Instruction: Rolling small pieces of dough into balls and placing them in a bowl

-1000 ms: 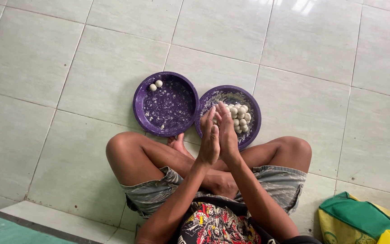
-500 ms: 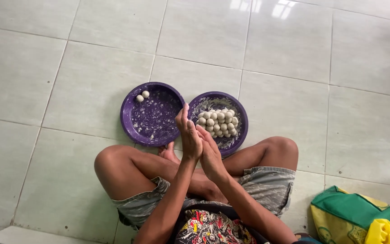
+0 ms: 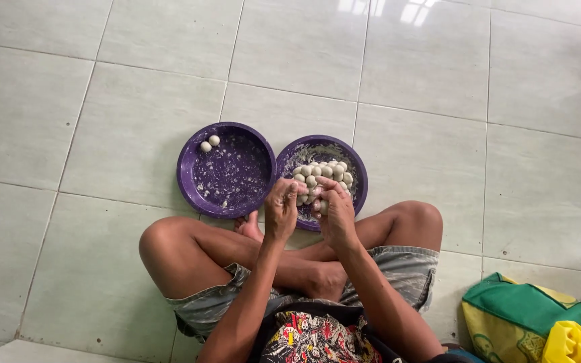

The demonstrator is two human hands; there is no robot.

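Note:
I sit cross-legged on a tiled floor with two round purple trays in front of my knees. The left tray (image 3: 189, 181) is dusted with flour and holds two small white dough balls (image 3: 209, 143) at its far left rim. The right tray (image 3: 359, 176) carries a heap of several white dough balls (image 3: 325, 172). My left hand (image 3: 281, 210) and my right hand (image 3: 335, 214) meet over the near edge of the right tray, fingers curled around a small white dough ball (image 3: 308, 194) between them.
Pale green floor tiles (image 3: 438, 81) stretch all around. A green and yellow bag (image 3: 532, 323) lies at the lower right beside my right knee. A raised tile step (image 3: 48, 353) shows at the lower left.
My hands were pressed palm to palm and upright above my lap; they have dropped forward onto the near edge of the right tray and now pinch at the dough.

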